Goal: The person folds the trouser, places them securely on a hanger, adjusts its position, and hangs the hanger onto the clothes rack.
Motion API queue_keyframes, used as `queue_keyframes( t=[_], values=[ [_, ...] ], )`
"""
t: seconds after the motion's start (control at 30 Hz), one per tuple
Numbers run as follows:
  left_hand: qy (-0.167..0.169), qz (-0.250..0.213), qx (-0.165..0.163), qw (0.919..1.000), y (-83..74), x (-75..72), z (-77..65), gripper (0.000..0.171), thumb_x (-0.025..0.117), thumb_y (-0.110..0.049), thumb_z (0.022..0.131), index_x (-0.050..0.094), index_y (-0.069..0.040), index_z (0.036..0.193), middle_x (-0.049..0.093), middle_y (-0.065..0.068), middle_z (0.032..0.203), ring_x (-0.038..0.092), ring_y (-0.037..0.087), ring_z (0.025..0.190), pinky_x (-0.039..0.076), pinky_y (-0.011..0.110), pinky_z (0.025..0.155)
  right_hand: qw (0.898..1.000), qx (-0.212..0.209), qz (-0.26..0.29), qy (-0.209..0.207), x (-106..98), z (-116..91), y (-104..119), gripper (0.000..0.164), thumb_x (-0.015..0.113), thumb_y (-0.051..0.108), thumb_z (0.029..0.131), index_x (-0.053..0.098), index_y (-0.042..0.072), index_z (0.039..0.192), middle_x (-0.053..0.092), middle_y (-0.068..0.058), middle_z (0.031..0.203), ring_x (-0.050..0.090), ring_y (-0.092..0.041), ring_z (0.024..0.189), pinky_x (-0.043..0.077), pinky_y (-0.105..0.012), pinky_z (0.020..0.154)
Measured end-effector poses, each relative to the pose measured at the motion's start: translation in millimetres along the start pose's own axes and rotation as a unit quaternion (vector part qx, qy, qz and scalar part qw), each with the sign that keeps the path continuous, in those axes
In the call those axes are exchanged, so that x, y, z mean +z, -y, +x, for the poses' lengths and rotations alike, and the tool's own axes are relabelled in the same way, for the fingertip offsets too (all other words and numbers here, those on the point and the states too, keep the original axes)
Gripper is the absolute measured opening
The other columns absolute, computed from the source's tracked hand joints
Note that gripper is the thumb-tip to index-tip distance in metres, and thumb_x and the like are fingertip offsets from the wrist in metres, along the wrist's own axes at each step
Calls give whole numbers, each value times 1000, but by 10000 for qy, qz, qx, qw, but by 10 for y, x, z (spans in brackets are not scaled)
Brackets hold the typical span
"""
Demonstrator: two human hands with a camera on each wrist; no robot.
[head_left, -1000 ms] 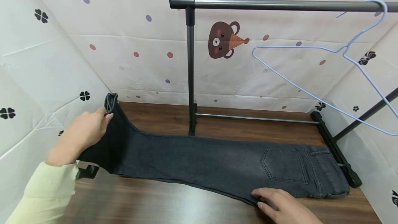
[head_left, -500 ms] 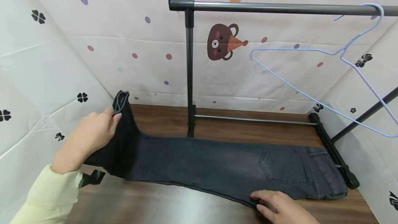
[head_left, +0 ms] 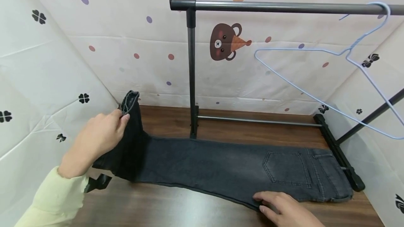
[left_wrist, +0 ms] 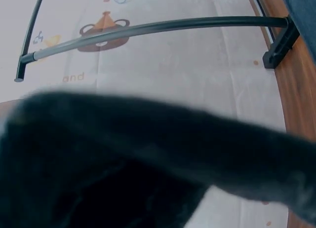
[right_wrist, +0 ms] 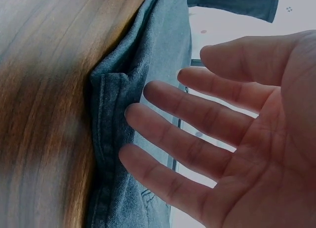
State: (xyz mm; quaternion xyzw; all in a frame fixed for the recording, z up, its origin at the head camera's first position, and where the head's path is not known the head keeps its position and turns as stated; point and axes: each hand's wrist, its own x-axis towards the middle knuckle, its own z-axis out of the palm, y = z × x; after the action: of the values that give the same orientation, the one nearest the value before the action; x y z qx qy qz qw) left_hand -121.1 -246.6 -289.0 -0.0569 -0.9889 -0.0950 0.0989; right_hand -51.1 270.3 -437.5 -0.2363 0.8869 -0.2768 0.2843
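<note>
Dark grey jeans [head_left: 214, 167], folded lengthwise, lie across the wooden surface with the waist end and back pocket at the right. At the left, my left hand [head_left: 98, 139] pinches the jeans by the leg hem, holding that end raised and bent upward. The dark fabric [left_wrist: 148, 139] fills the lower part of the left wrist view, blurred; the left fingers are hidden there. My right hand [head_left: 284, 207] is at the near edge of the jeans, below the pocket. In the right wrist view its fingers [right_wrist: 182, 159] are spread and relaxed, fingertips right at the denim edge.
A black metal clothes rack [head_left: 284, 8] stands behind the jeans, its right foot [head_left: 341, 153] close to the waist end. A light blue wire hanger [head_left: 303, 90] hangs from the bar. Printed white sheets [head_left: 151, 73] enclose the back and sides.
My left hand has moved right and slightly down with the raised hem, folding the leg end more steeply. The right hand stays nearly in place at the near edge.
</note>
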Motion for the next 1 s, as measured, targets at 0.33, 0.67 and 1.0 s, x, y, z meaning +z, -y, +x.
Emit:
queue_keyframes(
  t=[0.33, 0.67, 1.0],
  values=[
    [65, -49, -119, 9999, -126, 14, -3, 37, 45, -30, 111, 60, -1, 95, 66, 29, 82, 65, 52, 75, 48, 63, 65, 10000, -34, 26, 26, 2, -11, -3, 36, 65, 36, 103, 69, 13, 131, 73, -6, 128, 70, -11, 114, 59, -31, 87],
    [-222, -170, 115, 9995, -246, 75, -6, 36, 48, -25, 110, 55, -5, 80, 52, 8, 59, 55, 29, 56, 41, 42, 54, 10000, 19, 22, 44, -7, -5, 7, 36, 65, 35, 103, 69, 13, 131, 73, -6, 128, 70, -12, 113, 59, -31, 86],
    [-154, -321, -23, 9994, -340, 154, -32, 37, 46, -28, 111, 54, -7, 81, 50, 6, 60, 51, 25, 54, 38, 39, 50, 9998, 80, 116, 119, -2, 3, 20, 35, 65, 35, 103, 69, 13, 130, 73, -6, 127, 70, -13, 113, 59, -31, 86]
  ],
)
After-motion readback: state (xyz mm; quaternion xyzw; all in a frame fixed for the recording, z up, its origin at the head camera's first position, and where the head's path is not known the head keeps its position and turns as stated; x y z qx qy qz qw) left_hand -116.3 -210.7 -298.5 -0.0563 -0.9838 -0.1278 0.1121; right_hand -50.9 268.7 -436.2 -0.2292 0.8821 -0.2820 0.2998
